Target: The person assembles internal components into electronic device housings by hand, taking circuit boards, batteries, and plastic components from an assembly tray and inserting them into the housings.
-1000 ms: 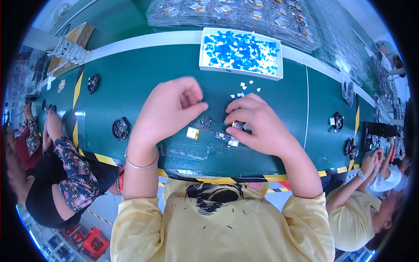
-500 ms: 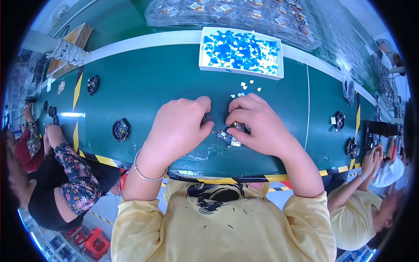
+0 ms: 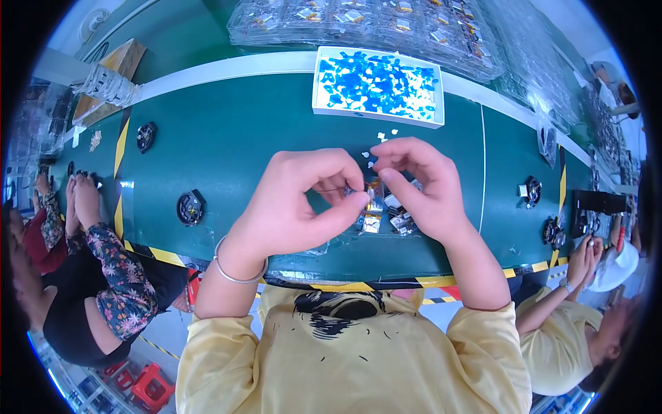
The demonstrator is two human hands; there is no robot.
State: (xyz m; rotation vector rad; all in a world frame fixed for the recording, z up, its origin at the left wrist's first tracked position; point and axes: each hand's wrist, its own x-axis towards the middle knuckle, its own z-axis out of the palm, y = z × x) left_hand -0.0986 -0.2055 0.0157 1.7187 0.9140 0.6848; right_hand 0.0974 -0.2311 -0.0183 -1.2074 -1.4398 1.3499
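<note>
Far left, two black round plastic housings (image 3: 191,207) sit on the green bench top (image 3: 227,131), well apart from the work, probably to keep the middle free. Left hand (image 3: 300,200): thumb and index nearly meet, looks like a narrow pinch on a small dark circuit part with a thin wire (image 3: 349,190); fingertip grip presumably because the part's tiny. So that part is up between the hands, mid-bench. Below its fingertips: a flat silver-and-gold square component (image 3: 372,223), on the bench. Beyond: a white open box of blue pieces (image 3: 331,111), likely there for easy reach, loose small white pieces (image 3: 382,136) in front. Right hand (image 3: 424,183): thumb and index apart, moderate gap, can't see anything gripped; other fingers partly hidden. Loose silver-and-dark electronics (image 3: 400,221) lie just beneath it. Farther right, another black round housing (image 3: 531,192).
</note>
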